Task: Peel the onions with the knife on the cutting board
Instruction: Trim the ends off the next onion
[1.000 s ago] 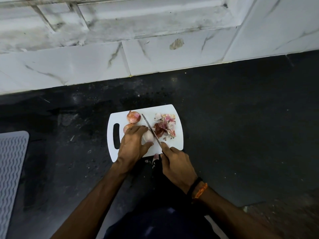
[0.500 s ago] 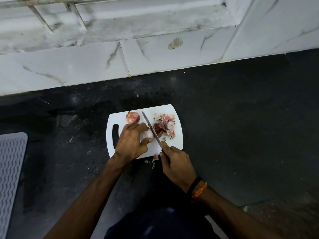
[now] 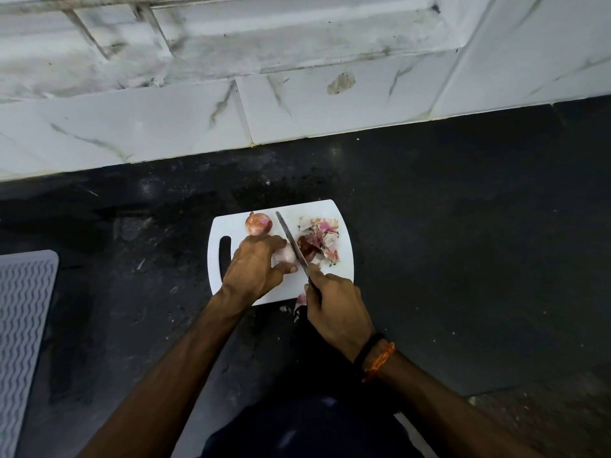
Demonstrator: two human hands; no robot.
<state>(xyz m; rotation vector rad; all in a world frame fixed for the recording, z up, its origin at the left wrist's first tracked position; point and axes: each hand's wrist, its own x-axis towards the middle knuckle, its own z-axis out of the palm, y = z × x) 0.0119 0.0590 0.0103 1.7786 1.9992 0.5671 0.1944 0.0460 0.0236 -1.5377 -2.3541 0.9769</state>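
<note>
Pale half-peeled onion (image 3: 286, 253) sits mid white plastic cutting board (image 3: 340, 274), left hand (image 3: 256, 269) curled round it so it can't roll. Right hand (image 3: 337, 310) grips the steel knife (image 3: 292, 244), blade against the onion's right side. Pink peel scraps (image 3: 319, 238) are piled toward the board's right edge, probably to stay clear, and an unpeeled red onion (image 3: 258, 223) waits at the far edge.

You have nothing to read here: no text, label, brand, number or sign shows anywhere in the frame.
</note>
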